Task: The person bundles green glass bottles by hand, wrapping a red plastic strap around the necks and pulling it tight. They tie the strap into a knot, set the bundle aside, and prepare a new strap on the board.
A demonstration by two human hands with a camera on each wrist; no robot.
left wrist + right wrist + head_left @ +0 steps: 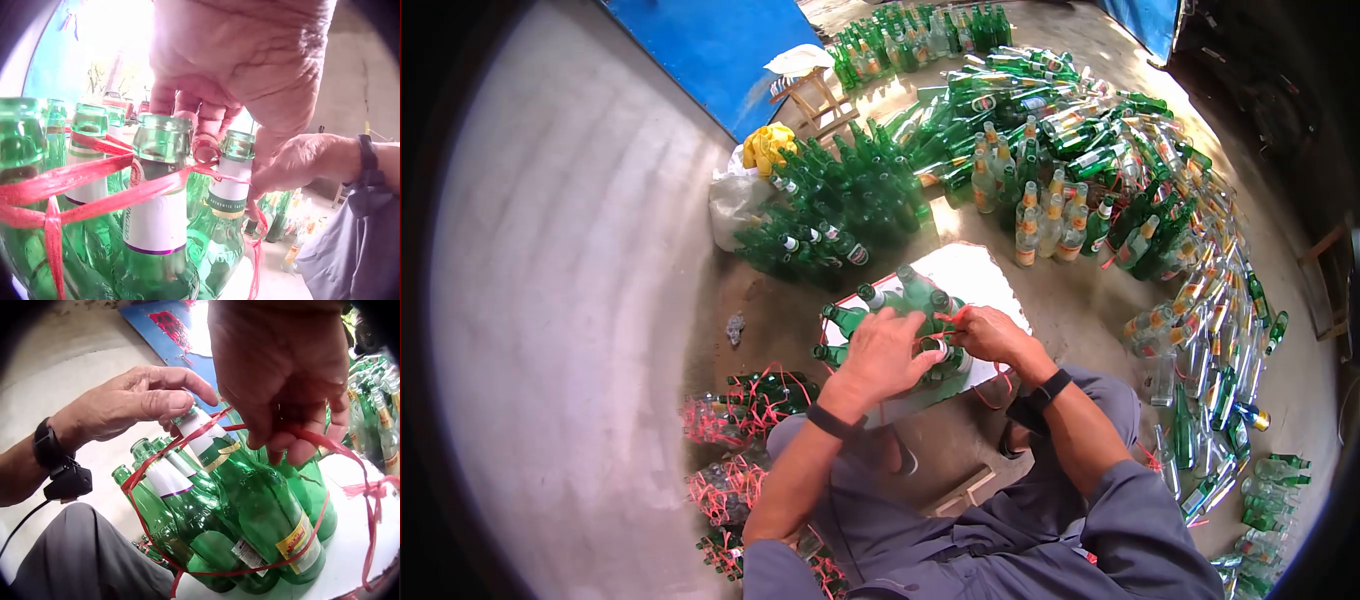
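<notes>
A bundle of green glass bottles point(900, 300) stands on a white board point(985, 270) between my knees. Red plastic string point(94, 194) runs round the bottle necks point(187, 462) and bodies. My left hand point(888, 352) lies over the bottle tops, its fingers point(206, 128) curled down, and one fingertip is hooked in a loop of the string. My right hand point(988, 332) is beside it and pinches the red string point(325, 512) between its fingertips point(300, 447), drawn taut above the bottles point(262, 512). The hands almost touch.
A large heap of green and clear bottles point(1100, 150) fills the ground ahead and curves down the right point(1210, 330). Tied bundles with red string point(750, 395) lie at my left. A white sack point(735, 205), a wooden stool point(820, 95) and a blue panel point(710, 50) stand beyond.
</notes>
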